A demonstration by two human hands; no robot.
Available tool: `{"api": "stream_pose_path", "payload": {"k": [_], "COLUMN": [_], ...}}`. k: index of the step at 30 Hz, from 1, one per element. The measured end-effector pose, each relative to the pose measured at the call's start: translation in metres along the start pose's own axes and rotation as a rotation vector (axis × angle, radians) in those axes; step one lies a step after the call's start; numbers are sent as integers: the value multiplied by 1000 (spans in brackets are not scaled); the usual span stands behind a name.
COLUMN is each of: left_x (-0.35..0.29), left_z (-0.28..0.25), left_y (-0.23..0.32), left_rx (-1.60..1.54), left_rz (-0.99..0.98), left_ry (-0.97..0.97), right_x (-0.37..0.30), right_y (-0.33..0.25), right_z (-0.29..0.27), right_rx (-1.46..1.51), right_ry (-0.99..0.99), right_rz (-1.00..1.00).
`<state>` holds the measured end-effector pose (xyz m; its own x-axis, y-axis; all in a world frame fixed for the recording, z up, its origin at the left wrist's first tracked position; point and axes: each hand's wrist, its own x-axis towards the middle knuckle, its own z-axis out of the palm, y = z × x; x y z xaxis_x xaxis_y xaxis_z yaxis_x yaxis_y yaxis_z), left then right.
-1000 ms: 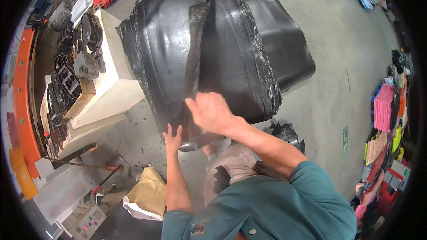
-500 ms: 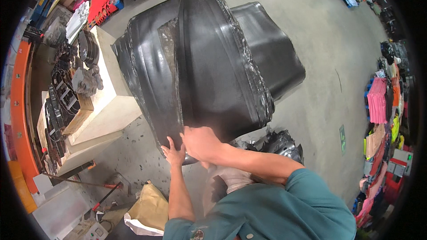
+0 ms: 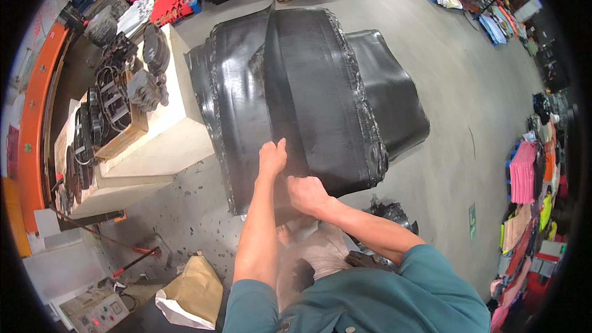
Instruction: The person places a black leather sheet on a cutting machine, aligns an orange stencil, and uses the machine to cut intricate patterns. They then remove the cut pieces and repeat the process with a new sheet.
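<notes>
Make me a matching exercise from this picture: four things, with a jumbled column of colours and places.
1. Large sheets
2. Paper bag
3. Upright beam
4. Folded pile

A. Pink, toward the right edge
B. Orange, near the left edge
C. Black, at the left hand and right hand
D. Tan, at the lower left

Pairs: 1-C, 2-D, 3-B, 4-A
</notes>
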<state>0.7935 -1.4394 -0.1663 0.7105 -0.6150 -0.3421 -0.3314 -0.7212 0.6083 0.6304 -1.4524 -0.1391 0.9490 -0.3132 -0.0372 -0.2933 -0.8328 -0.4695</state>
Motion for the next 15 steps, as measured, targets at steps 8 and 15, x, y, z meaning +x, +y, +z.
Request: {"api": "stream_pose_path", "payload": {"k": [8, 15], "left_x": [-38, -140], "left_z": [-35, -99], "left_y": [-16, -46], "left_rx": [-7, 13], "left_rz": [103, 137], "left_ry": [118, 215], "right_x": [-20, -59], "right_y": [-32, -104], "right_z": [0, 15], "right_rx": [-67, 30], "right_ry": [-79, -78], "right_rz": [13, -137]}}
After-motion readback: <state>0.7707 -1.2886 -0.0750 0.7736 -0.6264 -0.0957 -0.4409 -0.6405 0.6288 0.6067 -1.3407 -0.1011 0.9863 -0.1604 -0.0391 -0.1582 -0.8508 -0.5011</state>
